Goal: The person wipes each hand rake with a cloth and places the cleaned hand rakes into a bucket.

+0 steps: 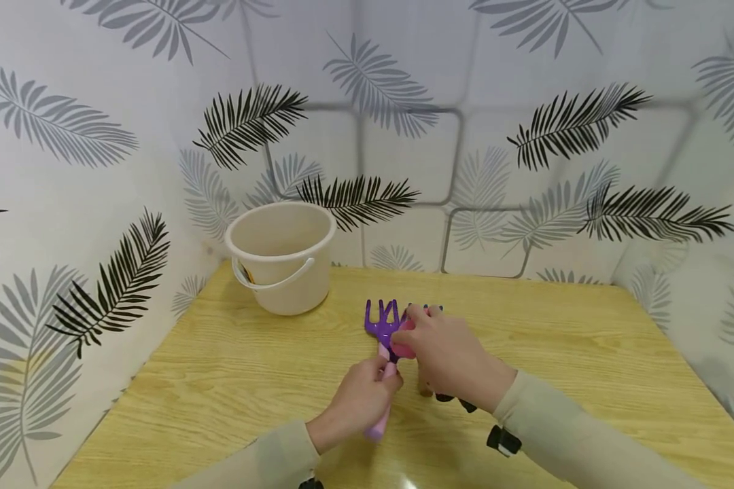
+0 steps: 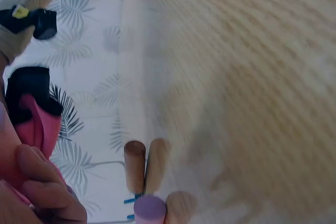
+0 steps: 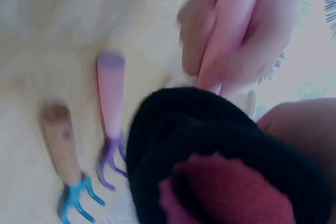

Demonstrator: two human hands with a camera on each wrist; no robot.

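Note:
In the head view my left hand (image 1: 363,397) grips the pink handle of a small garden fork (image 1: 384,331) with purple tines. My right hand (image 1: 455,350) holds a pink glove (image 1: 405,343) with a black cuff close against the fork's purple head. Whether glove and fork touch there is partly hidden by the fingers. The right wrist view shows the glove's wide cuff (image 3: 210,106) hanging open, with the fork's pink handle (image 3: 233,30) in the left hand behind it. On the table lie a pink-handled purple rake (image 3: 111,98) and a wooden-handled blue rake (image 3: 62,145), side by side.
A cream bucket (image 1: 300,292) with its white handle lowered stands at the back left of the wooden table (image 1: 232,373). Something small, yellow and dark, shows beside its handle. Leaf-patterned sheeting (image 1: 397,231) closes off the back and sides.

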